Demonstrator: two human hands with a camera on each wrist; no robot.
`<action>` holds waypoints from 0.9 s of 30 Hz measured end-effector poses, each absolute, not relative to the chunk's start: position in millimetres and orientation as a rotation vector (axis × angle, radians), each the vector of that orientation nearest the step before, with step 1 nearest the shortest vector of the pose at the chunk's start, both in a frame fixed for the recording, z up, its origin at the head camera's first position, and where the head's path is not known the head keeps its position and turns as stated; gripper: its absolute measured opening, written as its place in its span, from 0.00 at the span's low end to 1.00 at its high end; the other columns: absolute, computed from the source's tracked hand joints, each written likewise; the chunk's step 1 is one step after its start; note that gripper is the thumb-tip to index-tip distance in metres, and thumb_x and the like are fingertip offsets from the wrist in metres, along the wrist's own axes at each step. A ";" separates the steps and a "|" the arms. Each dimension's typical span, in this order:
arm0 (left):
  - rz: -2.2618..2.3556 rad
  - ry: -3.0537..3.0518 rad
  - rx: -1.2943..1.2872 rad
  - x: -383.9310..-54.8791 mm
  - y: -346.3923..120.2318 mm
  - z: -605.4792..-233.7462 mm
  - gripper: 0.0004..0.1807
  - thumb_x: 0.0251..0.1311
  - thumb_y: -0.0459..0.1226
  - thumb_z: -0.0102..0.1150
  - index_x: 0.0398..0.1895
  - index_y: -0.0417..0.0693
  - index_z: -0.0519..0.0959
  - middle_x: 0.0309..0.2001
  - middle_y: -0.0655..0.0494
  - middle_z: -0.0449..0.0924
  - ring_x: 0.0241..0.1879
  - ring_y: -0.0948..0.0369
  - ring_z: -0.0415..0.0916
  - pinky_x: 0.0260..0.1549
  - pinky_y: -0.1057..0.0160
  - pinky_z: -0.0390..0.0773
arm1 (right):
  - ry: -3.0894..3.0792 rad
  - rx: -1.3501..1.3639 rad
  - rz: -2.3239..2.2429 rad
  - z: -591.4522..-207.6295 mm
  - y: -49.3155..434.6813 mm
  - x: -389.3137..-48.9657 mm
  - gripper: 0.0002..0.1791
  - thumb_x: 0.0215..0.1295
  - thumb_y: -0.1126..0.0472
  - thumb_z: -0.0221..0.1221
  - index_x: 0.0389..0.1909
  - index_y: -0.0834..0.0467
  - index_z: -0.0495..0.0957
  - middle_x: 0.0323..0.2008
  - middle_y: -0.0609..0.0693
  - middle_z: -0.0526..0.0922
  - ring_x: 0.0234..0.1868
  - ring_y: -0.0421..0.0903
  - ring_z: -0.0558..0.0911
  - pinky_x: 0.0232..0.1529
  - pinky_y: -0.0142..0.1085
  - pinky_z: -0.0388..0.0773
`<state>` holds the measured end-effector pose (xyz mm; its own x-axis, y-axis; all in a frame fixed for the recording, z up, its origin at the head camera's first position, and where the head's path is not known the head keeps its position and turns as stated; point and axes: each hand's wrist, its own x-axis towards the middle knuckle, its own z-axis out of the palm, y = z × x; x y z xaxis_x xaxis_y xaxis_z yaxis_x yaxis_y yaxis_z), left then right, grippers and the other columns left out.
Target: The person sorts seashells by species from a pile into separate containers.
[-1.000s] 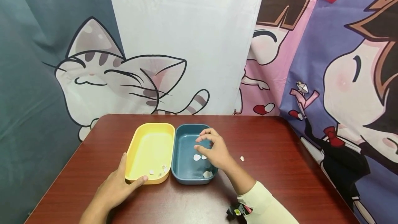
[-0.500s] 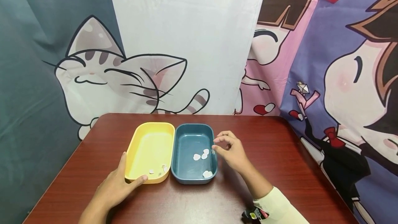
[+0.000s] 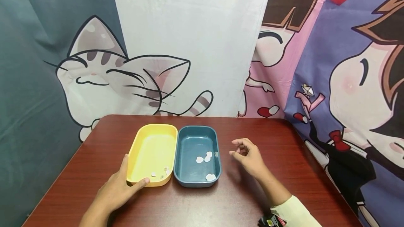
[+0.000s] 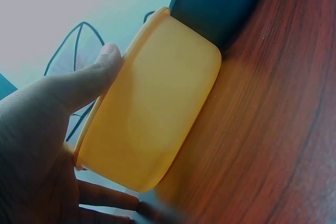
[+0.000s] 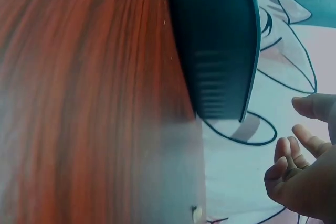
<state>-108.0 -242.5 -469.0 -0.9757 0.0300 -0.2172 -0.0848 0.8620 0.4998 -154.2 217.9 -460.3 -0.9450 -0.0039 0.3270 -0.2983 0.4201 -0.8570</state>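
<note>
My left hand (image 3: 115, 188) holds the near left corner of a yellow tray (image 3: 151, 146), with the thumb over the near rim and the fingers along the left side. Small pale shell-like pieces (image 3: 153, 174) lie in that tray's near end. Beside it on the right is a dark blue tray (image 3: 192, 143), where several white pieces (image 3: 200, 159) lie towards the right and near side. Over the table, right of the blue tray, my right hand (image 3: 250, 158) hovers with loosely bent fingers and nothing in them. A small pale piece (image 5: 197, 214) shows low in the right wrist view.
The two trays stand side by side on a reddish-brown wooden table (image 3: 94, 157). A printed cloth backdrop (image 3: 195, 45) with a cartoon cat hangs behind the table's far edge. A dark wrist device (image 3: 271, 220) sits at the right sleeve.
My right hand has moved right, from above the blue tray to over the table, uncovering white pieces in the tray. The pale piece on the table is now hidden in the head view.
</note>
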 end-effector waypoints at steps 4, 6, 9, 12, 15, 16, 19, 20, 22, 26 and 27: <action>0.771 2.825 -0.033 -107.7 -242.9 -468.6 0.77 0.63 0.77 0.59 0.89 0.37 0.28 0.82 0.21 0.56 0.74 0.26 0.69 0.56 0.25 0.77 | -2.429 0.223 1.513 -462.3 228.2 -152.9 0.17 0.62 0.71 0.76 0.52 0.63 0.87 0.38 0.54 0.79 0.37 0.37 0.79 0.43 0.28 0.79; 0.775 2.826 -0.029 -107.7 -242.8 -468.8 0.77 0.63 0.77 0.59 0.89 0.37 0.28 0.82 0.21 0.56 0.74 0.26 0.69 0.56 0.26 0.77 | -2.435 0.201 1.513 -464.0 232.7 -153.2 0.17 0.63 0.71 0.76 0.52 0.64 0.87 0.39 0.53 0.79 0.37 0.37 0.79 0.43 0.28 0.79; 0.780 2.824 -0.031 -108.0 -242.6 -469.1 0.77 0.63 0.77 0.59 0.89 0.38 0.28 0.82 0.21 0.56 0.74 0.27 0.69 0.57 0.26 0.77 | -2.435 0.170 1.546 -467.2 238.9 -155.2 0.16 0.63 0.72 0.75 0.52 0.65 0.86 0.40 0.54 0.79 0.35 0.37 0.78 0.37 0.28 0.80; 0.784 2.820 -0.032 -108.3 -242.6 -469.6 0.77 0.63 0.77 0.59 0.89 0.37 0.27 0.82 0.21 0.55 0.75 0.27 0.68 0.58 0.26 0.77 | -2.432 0.137 1.606 -472.4 245.6 -158.6 0.16 0.64 0.72 0.74 0.52 0.67 0.86 0.40 0.59 0.78 0.29 0.38 0.78 0.30 0.29 0.80; 0.778 2.817 -0.036 -108.4 -242.8 -469.8 0.77 0.63 0.78 0.59 0.89 0.38 0.27 0.83 0.22 0.54 0.76 0.26 0.67 0.58 0.26 0.76 | -2.441 0.115 1.649 -478.4 252.3 -161.9 0.16 0.66 0.74 0.73 0.53 0.71 0.84 0.41 0.64 0.77 0.24 0.41 0.80 0.28 0.29 0.79; 0.778 2.816 -0.035 -108.5 -242.9 -469.8 0.77 0.63 0.78 0.59 0.89 0.38 0.27 0.83 0.22 0.54 0.76 0.26 0.67 0.58 0.25 0.76 | -2.446 0.108 1.654 -480.4 254.5 -162.8 0.16 0.66 0.74 0.72 0.53 0.72 0.83 0.41 0.65 0.76 0.23 0.42 0.81 0.29 0.29 0.79; 0.777 2.814 -0.037 -108.7 -242.7 -469.7 0.77 0.62 0.78 0.59 0.89 0.38 0.27 0.83 0.22 0.54 0.76 0.26 0.67 0.57 0.25 0.76 | -2.478 0.087 1.637 -485.7 260.6 -165.2 0.17 0.66 0.74 0.72 0.54 0.75 0.82 0.42 0.67 0.76 0.24 0.42 0.82 0.30 0.28 0.78; 0.776 2.815 -0.036 -108.7 -242.7 -469.7 0.77 0.62 0.78 0.59 0.89 0.38 0.27 0.83 0.22 0.54 0.75 0.26 0.67 0.57 0.25 0.76 | -2.492 0.079 1.624 -487.1 262.5 -165.7 0.17 0.66 0.74 0.72 0.54 0.75 0.82 0.43 0.67 0.77 0.25 0.41 0.82 0.30 0.28 0.77; 0.776 2.818 -0.035 -108.6 -242.6 -469.7 0.77 0.62 0.78 0.59 0.89 0.38 0.27 0.83 0.22 0.55 0.75 0.26 0.68 0.57 0.25 0.77 | -2.522 0.058 1.623 -489.2 265.5 -166.5 0.18 0.66 0.74 0.72 0.54 0.75 0.82 0.43 0.66 0.77 0.26 0.40 0.82 0.30 0.28 0.77; 0.771 2.822 -0.035 -108.8 -242.8 -470.0 0.77 0.62 0.78 0.59 0.89 0.38 0.27 0.82 0.22 0.55 0.75 0.26 0.68 0.57 0.26 0.77 | -2.571 0.069 1.655 -491.5 269.7 -165.8 0.19 0.66 0.72 0.72 0.55 0.75 0.80 0.42 0.63 0.78 0.25 0.41 0.81 0.26 0.31 0.77; 0.771 2.821 -0.037 -108.9 -242.8 -469.9 0.77 0.62 0.78 0.59 0.89 0.38 0.27 0.82 0.22 0.55 0.75 0.26 0.69 0.56 0.26 0.77 | -2.580 0.080 1.666 -492.4 270.7 -165.8 0.20 0.66 0.72 0.72 0.55 0.75 0.80 0.41 0.63 0.79 0.24 0.42 0.81 0.25 0.31 0.77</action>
